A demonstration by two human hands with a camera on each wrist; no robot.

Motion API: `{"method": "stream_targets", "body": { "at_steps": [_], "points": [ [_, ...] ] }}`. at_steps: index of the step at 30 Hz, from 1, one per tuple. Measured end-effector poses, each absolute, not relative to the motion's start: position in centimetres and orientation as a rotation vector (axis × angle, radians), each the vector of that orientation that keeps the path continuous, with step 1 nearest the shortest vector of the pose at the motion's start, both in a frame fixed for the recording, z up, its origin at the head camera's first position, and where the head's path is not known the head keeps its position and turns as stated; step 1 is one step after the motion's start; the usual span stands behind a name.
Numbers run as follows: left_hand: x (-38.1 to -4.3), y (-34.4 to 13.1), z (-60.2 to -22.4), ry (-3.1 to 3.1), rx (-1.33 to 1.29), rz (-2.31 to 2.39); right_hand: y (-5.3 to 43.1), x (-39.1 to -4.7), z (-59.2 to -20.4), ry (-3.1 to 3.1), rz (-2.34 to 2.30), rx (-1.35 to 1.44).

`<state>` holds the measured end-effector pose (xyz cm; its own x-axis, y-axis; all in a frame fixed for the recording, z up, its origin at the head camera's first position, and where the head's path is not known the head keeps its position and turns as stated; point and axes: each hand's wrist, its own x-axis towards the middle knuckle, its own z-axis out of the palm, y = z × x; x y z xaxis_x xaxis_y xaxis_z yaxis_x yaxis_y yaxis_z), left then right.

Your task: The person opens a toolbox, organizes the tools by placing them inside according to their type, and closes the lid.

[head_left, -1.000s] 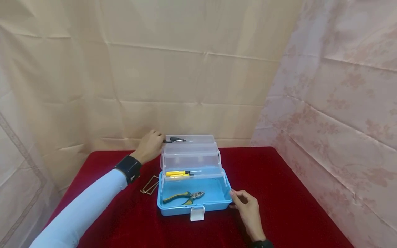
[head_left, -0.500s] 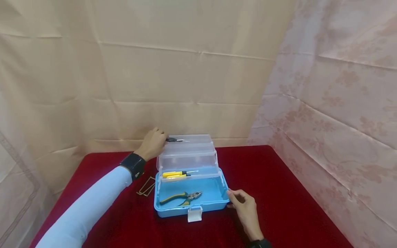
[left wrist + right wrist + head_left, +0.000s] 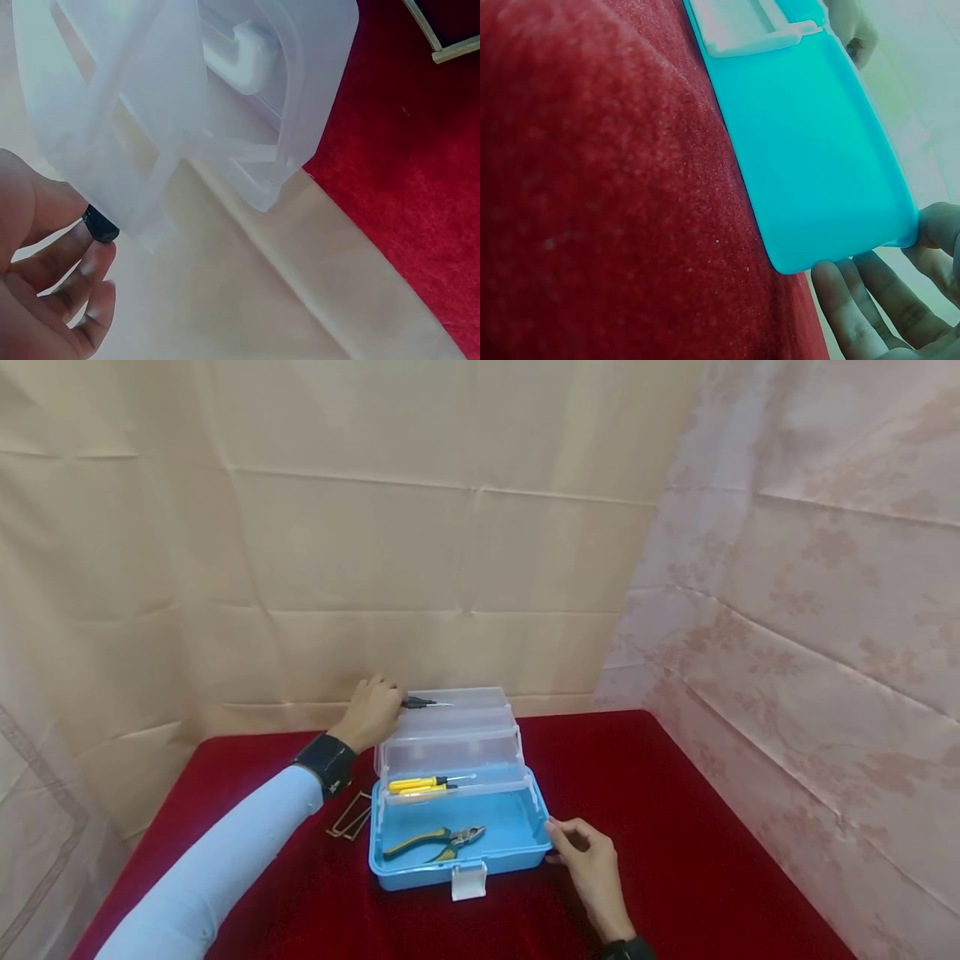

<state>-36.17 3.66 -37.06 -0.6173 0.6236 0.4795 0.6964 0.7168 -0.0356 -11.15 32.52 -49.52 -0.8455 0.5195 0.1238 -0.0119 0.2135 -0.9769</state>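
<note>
The open blue toolbox [image 3: 510,862] holds pliers [image 3: 456,838] with green-and-yellow handles on its floor; two yellow-handled screwdrivers [image 3: 411,783] lie in the clear lower tray [image 3: 498,788]. At the left end of the clear upper tray [image 3: 480,697] is a black-handled screwdriver [image 3: 417,702], its slim metal shaft pointing right, its handle pinched by the left hand [image 3: 372,711]. The right hand [image 3: 594,866] grips the toolbox's near right corner between thumb and fingers.

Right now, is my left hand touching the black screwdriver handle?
Touching: the left wrist view shows your left hand pinching the black screwdriver handle between thumb and fingers.
</note>
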Motion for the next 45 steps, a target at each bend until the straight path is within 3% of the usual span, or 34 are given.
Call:
{"method": "stream_targets", "body": {
  "at_steps": [14,24,30,45],
  "points": [
    [-35.2,-0.2,-38.2,-2.392,-1.020,-0.428,32.2,-11.9,-49.4,-2.090,1.690,-0.460],
    [-31.4,-5.8,-42.9,-2.814,-0.920,-0.514,33.6,-11.4,-48.9,-2.115,1.633,-0.486],
    [-29.7,-6.1,-45.8,-2.951,-0.888,-0.468,34.0,-11.1,-48.8,-2.123,1.621,-0.487],
    [-29.0,-5.7,-45.3,-3.151,-0.859,-0.616,33.9,-11.2,-48.8,-2.130,1.614,-0.481]
  ]
}}
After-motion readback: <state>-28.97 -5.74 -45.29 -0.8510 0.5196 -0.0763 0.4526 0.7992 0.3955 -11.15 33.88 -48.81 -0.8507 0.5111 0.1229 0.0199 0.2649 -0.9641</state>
